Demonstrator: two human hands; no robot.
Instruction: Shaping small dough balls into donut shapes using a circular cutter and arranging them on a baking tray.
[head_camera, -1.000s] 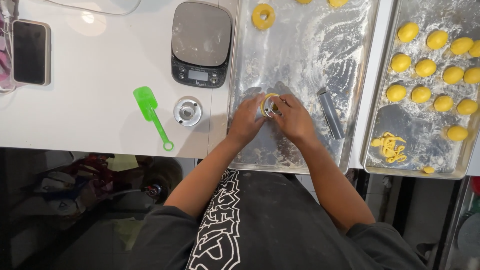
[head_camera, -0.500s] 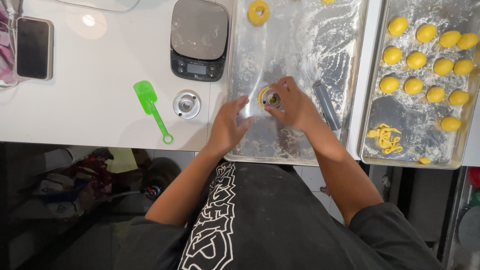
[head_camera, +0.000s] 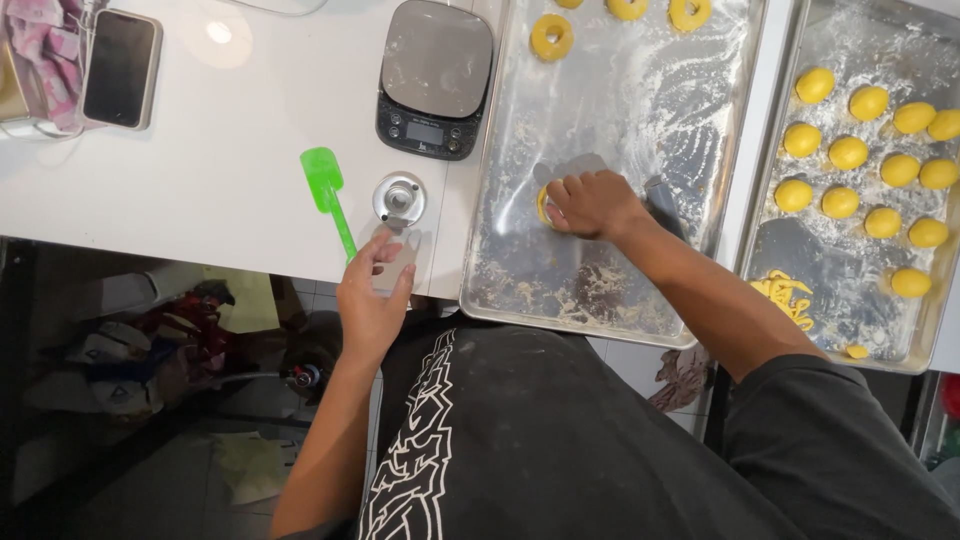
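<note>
- The right hand (head_camera: 592, 203) rests at the centre of the frame on the floured metal tray (head_camera: 520, 270), fingers curled down over a yellow dough ring (head_camera: 545, 207). Only the ring's left edge shows past the fingertips, so its grip reads as clenched on the ring, pressing it to the tray.
- The left hand (head_camera: 375, 290) lies lower left of centre, at the near edge of the white bench (head_camera: 200, 180). Its fingers are loosely spread and grasp nothing; the fingertips point up the frame toward a small round metal cutter (head_camera: 399, 198), which stands just beyond them, near but apart.
- The cutter therefore lies straight ahead of the left hand and well to the left of the right hand, so the left hand is clearly the nearer one.
- A green spatula (head_camera: 328, 195) lies just left of the cutter, its long axis running from upper left to lower right, handle end close to the left thumb.
- Above the cutter sits a dark kitchen scale (head_camera: 436, 75). 3 more dough rings (head_camera: 551, 37) line the tray's top edge.
- A second tray (head_camera: 770, 250) at the right of the frame carries yellow dough balls (head_camera: 848, 152) in rows and a small heap of yellow dough scraps (head_camera: 785, 297).
- A phone (head_camera: 120, 68) lies at upper left.
</note>
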